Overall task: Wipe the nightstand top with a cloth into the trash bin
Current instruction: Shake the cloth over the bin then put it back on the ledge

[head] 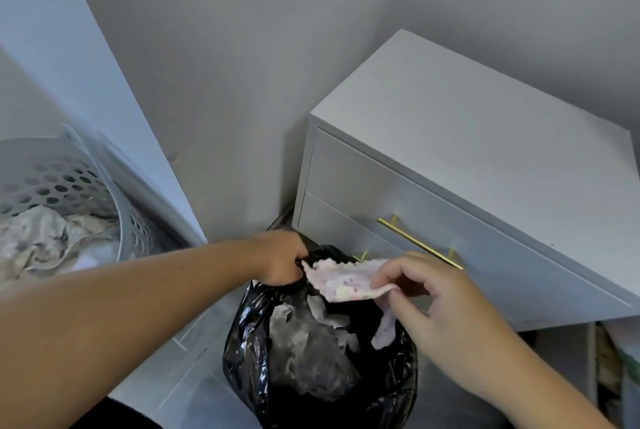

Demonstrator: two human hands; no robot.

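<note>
A white nightstand (467, 137) with two drawers and gold bar handles stands in the corner on the right; its top looks bare. In front of its left corner sits the trash bin, lined with a black bag (263, 376) and holding crumpled pale paper. A pale pink cloth (343, 281) hangs over the bin's opening. My right hand (440, 304) pinches the cloth's right edge. My left hand (280, 260) grips the far rim of the black bag, right beside the cloth's left end.
A grey perforated laundry basket (79, 182) with crumpled fabric stands at the left, against a white panel. Grey walls meet behind the nightstand. Under the nightstand at the right, some stored items (609, 369) show dimly.
</note>
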